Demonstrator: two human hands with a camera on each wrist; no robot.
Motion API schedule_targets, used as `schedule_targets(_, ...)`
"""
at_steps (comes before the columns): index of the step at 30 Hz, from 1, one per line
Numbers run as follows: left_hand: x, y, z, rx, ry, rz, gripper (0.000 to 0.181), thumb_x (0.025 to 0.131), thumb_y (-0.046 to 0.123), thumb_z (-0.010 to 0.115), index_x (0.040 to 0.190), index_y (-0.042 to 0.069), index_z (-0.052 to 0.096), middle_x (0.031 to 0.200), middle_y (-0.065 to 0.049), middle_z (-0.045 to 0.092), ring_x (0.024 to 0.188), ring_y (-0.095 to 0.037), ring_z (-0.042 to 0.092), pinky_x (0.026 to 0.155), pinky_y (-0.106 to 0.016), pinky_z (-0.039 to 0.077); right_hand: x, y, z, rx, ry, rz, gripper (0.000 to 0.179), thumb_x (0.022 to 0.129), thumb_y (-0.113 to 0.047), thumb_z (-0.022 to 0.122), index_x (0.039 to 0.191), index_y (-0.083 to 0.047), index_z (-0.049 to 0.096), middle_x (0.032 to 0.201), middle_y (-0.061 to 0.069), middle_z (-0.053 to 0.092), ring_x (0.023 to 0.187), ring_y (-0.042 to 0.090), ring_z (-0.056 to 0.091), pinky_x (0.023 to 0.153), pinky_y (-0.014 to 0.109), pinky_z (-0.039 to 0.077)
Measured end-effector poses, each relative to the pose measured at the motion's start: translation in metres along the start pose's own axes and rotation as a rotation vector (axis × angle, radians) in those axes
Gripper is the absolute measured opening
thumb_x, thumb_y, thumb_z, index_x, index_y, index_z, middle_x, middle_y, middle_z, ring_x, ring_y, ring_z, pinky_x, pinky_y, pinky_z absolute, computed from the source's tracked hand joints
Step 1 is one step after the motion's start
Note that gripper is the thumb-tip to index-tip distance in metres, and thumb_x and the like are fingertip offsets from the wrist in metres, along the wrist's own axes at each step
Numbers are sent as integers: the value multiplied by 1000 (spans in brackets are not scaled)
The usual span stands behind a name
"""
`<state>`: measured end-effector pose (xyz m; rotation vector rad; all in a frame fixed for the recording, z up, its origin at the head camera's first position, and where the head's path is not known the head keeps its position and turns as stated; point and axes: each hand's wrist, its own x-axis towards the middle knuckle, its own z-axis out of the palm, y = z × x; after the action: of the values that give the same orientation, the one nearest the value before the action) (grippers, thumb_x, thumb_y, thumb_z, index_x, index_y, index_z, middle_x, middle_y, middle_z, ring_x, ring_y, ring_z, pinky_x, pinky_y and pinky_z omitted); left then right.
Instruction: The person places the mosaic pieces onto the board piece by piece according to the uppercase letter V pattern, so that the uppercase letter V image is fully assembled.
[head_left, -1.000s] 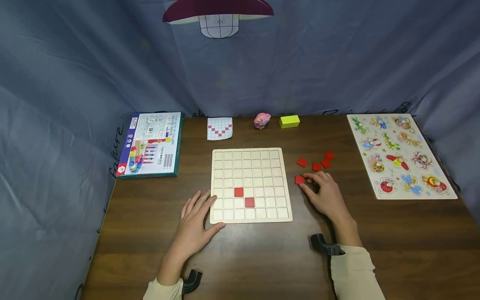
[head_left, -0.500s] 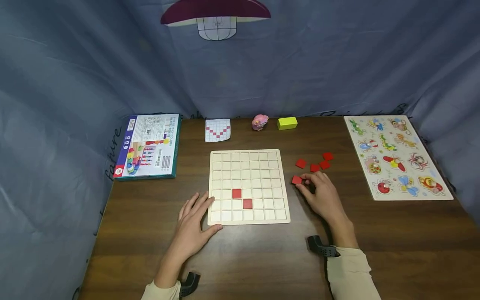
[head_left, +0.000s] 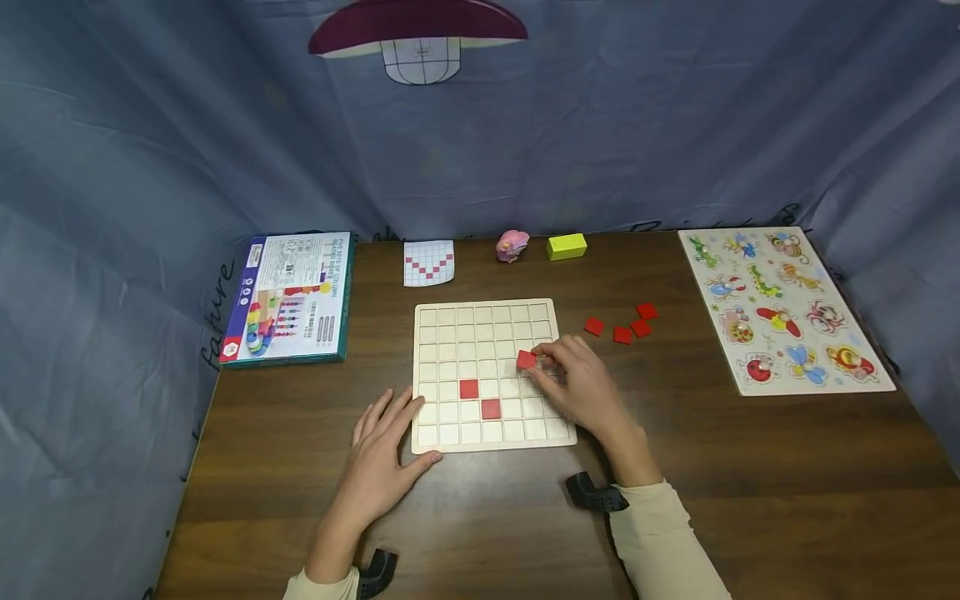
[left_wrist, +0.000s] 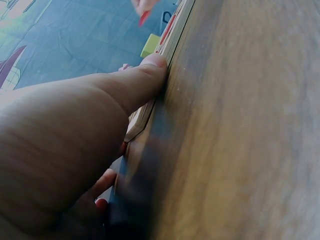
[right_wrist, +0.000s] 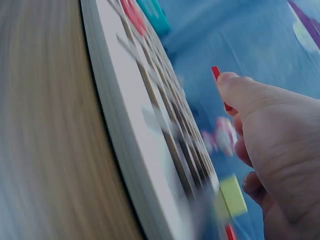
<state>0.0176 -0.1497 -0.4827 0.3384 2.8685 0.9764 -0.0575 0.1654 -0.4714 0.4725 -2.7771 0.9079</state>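
A wooden grid board (head_left: 447, 334) lies in the middle of the table, with one red square tile (head_left: 468, 389) and another red tile (head_left: 491, 409) set diagonally in its cells. Between thumb and fingertips my right hand (head_left: 585, 390) pinches a third red tile (head_left: 526, 359) over the board's right half. In the right wrist view this held tile (right_wrist: 218, 80) appears edge-on, raised clear of the grid. My left hand (head_left: 380, 467) rests with fingers extended at the board's lower left corner; its thumb (left_wrist: 145, 75) touches the front edge in the left wrist view.
Several loose red tiles (head_left: 622, 335) lie right of the board. Behind it are a pattern card (head_left: 429, 263), a pink toy (head_left: 512, 246) and a yellow-green block (head_left: 566, 247). A toy box (head_left: 300, 300) lies left, an insect puzzle (head_left: 783, 287) right.
My right hand has picked up a red tile from the table beside the board and carried it left over the grid. My left hand keeps its place at the corner.
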Motion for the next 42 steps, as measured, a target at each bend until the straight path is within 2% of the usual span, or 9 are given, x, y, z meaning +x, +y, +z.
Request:
schedule_targets(8, 2, 0, 2, 27, 0, 16, 82, 84, 47, 81, 153, 18, 48, 164, -6, 39, 156, -34, 24, 125, -61, 15, 15, -34, 33, -33, -98, -120, 24, 91, -30, 78, 107, -12, 74, 87, -4, 58, 84, 12, 51, 76, 31, 48)
schedule_targets(15, 3, 0, 3, 24, -8, 16, 81, 85, 48, 79, 153, 17, 47, 164, -7, 39, 156, -35, 24, 125, -61, 14, 29, -50, 51, -110, -144, -130, 24, 94, -34, 75, 107, -14, 74, 88, -6, 58, 83, 11, 50, 75, 29, 47)
schedule_targets(23, 3, 1, 2, 37, -15, 10, 81, 86, 48, 79, 154, 17, 46, 165, -7, 38, 156, -34, 24, 125, -60, 14, 45, -63, 59, -175, -182, -137, 27, 94, -37, 74, 109, -14, 75, 91, -4, 62, 83, 13, 53, 77, 30, 49)
schedule_targets(31, 2, 1, 2, 40, -7, 15, 81, 86, 48, 79, 153, 17, 47, 164, -7, 39, 156, -34, 24, 125, -60, 14, 49, -68, 66, -230, -200, -127, 27, 94, -36, 74, 109, -14, 76, 90, -3, 63, 84, 16, 57, 81, 35, 50)
schedule_targets(42, 0, 0, 0, 40, 2, 11, 79, 86, 46, 79, 153, 16, 48, 164, -7, 39, 156, -34, 25, 125, -61, 15, 50, -74, 67, -221, -155, -140, 19, 91, -31, 76, 102, -15, 77, 82, -5, 61, 78, 14, 55, 72, 33, 46)
